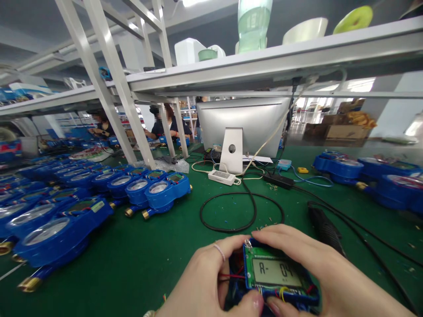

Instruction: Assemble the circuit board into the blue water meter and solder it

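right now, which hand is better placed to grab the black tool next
Right, I'd say: the black tool lies close beside the right hand, while the left hand is across the meter. Both hands are on the meter, so the left would likely have to steady it alone.

One circuit board, two hands around it, one monitor, two people beyond, many overlapping blue meters.

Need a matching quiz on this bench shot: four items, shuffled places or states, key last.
1. LCD circuit board
2. Monitor
3. Black cable
4. Translucent green container

A. Back toward camera
B. Up on the shelf
C. Between left hand and right hand
D. Looped on the green benchtop

Pairs: 1-C; 2-A; 3-D; 4-B
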`<state>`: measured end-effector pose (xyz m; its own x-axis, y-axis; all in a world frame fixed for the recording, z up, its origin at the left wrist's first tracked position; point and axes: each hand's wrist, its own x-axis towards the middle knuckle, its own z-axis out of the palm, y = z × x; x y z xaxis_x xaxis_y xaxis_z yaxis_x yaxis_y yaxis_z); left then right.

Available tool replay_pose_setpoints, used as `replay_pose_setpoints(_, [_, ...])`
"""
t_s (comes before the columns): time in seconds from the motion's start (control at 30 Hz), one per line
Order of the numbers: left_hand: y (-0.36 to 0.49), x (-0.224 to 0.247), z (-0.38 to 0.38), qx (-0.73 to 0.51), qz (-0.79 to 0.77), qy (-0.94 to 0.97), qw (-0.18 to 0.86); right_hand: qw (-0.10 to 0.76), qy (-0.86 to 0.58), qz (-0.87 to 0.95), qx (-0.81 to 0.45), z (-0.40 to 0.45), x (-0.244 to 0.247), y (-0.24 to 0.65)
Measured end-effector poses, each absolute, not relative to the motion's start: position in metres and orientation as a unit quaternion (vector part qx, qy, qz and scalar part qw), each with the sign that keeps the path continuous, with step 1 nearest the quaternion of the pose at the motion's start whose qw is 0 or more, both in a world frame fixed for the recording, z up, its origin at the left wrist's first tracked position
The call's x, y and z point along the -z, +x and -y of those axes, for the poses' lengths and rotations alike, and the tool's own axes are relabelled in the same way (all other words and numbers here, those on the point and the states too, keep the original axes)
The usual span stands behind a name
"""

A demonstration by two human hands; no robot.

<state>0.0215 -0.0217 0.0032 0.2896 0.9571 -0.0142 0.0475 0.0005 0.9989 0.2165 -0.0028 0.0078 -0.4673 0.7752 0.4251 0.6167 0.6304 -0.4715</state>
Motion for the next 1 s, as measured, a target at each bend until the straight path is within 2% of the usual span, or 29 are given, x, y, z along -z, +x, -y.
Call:
replay_pose_setpoints(0.27, [0.026,-0.010,0.023,-0.368,-0.497,0.665,0.419,0.322,-0.430,0.833,-0.129,0.007,-0.013,0.214])
replay_pose_setpoints(0.6, [0.028,-0.001,0.019,-0.336,-0.512,0.700,0.368,0.336,-0.420,0.830,-0.146,0.004,-0.013,0.214])
replay_pose_setpoints(0.73, [0.030,0.001,0.020,-0.351,-0.515,0.694,0.361,0.324,-0.430,0.829,-0.152,0.006,-0.014,0.215])
replay_pose_setpoints(1.0, [0.027,0.020,0.020,-0.400,-0.476,0.655,0.429,0.286,-0.428,0.827,-0.224,0.005,-0.018,0.221])
